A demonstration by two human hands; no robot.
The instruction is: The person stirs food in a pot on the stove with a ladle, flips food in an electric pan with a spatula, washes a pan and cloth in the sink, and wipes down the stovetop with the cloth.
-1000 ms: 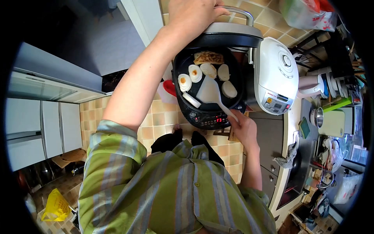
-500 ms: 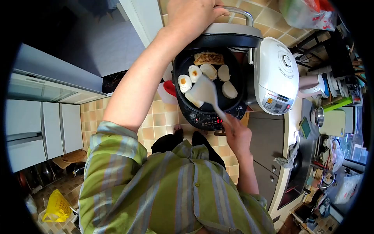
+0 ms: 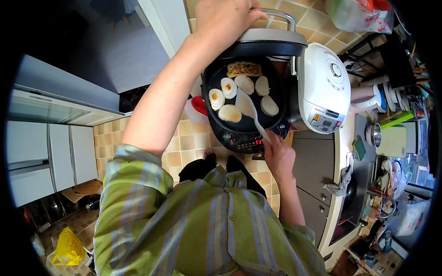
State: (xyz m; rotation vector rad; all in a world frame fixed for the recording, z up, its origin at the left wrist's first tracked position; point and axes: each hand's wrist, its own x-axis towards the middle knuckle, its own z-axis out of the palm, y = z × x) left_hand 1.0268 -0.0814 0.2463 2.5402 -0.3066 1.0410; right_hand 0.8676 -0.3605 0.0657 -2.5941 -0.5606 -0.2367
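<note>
My left hand (image 3: 225, 19) is closed around the metal handle (image 3: 281, 14) of the raised lid (image 3: 269, 41) of an electric griddle. Inside the black pan (image 3: 253, 123) lie several pale round dough pieces (image 3: 229, 113), two of them with brown spots in the middle. A browned, longer piece (image 3: 244, 69) rests at the back, near the lid. My right hand (image 3: 279, 156) grips a white spatula (image 3: 247, 108), whose blade is over the pan, just right of the front-left dough piece. Red digits glow on the griddle's control panel (image 3: 239, 142).
A white rice cooker (image 3: 324, 87) stands just right of the griddle. Farther right is a counter with a metal bowl (image 3: 374, 135), a green sponge (image 3: 359, 149) and a grey cloth (image 3: 340, 181). A yellow bag (image 3: 69, 247) sits at lower left, and white drawers (image 3: 85, 152) line the left side.
The spatula blade has moved right and turned, away from the front-left dough piece, which now lies flat and fully visible. My left hand still holds the lid handle.
</note>
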